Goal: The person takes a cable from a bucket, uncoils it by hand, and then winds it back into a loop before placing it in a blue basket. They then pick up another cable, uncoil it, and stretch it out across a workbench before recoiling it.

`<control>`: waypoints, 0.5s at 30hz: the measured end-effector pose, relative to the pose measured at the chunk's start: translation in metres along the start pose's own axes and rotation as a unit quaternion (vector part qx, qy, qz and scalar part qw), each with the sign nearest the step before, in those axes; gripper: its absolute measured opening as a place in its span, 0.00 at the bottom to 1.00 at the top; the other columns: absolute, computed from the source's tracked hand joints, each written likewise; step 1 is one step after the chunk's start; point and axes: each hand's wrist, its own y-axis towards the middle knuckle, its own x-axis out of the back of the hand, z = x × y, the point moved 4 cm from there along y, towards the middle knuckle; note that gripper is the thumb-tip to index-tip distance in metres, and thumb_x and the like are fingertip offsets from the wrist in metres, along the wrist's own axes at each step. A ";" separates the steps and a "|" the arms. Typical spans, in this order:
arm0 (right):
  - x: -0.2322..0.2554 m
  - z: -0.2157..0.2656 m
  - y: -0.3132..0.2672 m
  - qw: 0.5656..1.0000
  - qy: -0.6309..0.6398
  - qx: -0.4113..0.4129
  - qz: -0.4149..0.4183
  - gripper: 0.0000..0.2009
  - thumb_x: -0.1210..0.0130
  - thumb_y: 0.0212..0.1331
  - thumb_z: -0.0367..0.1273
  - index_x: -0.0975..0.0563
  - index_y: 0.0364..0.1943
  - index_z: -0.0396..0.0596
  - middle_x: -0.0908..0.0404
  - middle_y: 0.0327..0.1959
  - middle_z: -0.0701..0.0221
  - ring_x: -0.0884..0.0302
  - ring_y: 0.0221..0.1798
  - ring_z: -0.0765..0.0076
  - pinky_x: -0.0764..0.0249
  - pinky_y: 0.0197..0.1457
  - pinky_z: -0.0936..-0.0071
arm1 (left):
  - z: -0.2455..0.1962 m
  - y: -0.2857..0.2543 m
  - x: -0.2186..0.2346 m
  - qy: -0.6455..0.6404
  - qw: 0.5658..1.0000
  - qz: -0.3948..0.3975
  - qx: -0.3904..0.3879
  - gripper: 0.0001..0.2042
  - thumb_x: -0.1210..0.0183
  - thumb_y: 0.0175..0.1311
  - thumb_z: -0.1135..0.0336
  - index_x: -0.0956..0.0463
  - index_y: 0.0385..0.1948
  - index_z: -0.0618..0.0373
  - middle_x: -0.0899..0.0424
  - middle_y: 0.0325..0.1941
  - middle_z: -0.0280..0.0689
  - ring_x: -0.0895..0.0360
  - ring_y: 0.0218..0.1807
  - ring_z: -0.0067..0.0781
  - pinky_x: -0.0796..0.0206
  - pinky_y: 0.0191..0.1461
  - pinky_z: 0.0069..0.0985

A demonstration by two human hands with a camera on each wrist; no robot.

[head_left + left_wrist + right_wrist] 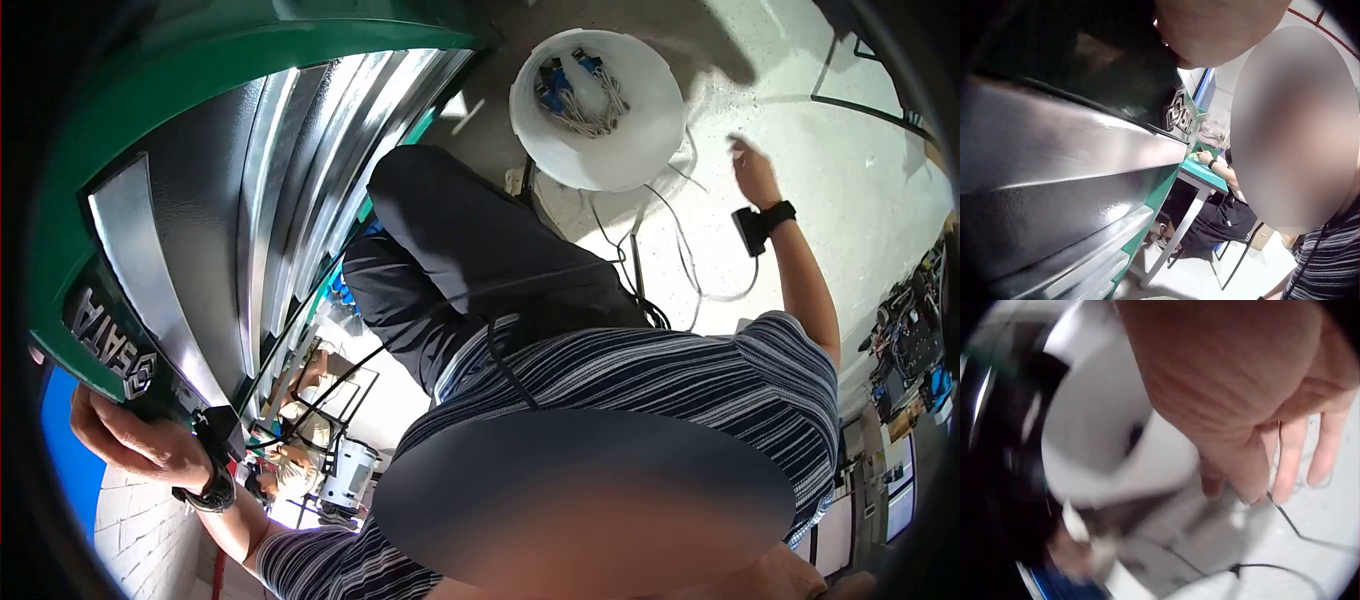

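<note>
At the lower left of the head view, my left hand (pixel 145 440) rests against the corner of a green tool cabinet (pixel 62 325), beside its SATA logo; its fingertips are partly hidden. The left wrist view shows part of that hand (pixel 1216 28) above the cabinet's metal drawer fronts (pixel 1072 147). My right hand (pixel 755 175) hangs over the pale floor, to the right of a white bucket (pixel 650 130), with nothing visibly held. Loosely hanging fingers (pixel 1291 456) show in the right wrist view. Blue-ended connectors with pale cables (pixel 585 110) lie inside the bucket.
Thin dark cables (pixel 690 265) trail across the floor between the bucket and my right arm. Another person sits at a green-topped table (pixel 1207 175) beyond the cabinet. Piled dark equipment (pixel 905 335) stands at the far right.
</note>
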 end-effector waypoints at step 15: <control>-0.257 0.165 0.221 0.966 -0.144 0.104 0.188 0.20 0.50 0.62 0.38 0.25 0.54 0.41 0.24 0.57 0.56 0.25 0.58 0.52 0.27 0.57 0.56 | -0.022 -0.002 -0.002 -0.040 0.997 -0.022 -0.059 0.19 0.45 0.68 0.60 0.31 0.50 0.69 0.24 0.45 0.51 0.21 0.40 0.42 0.21 0.40 0.30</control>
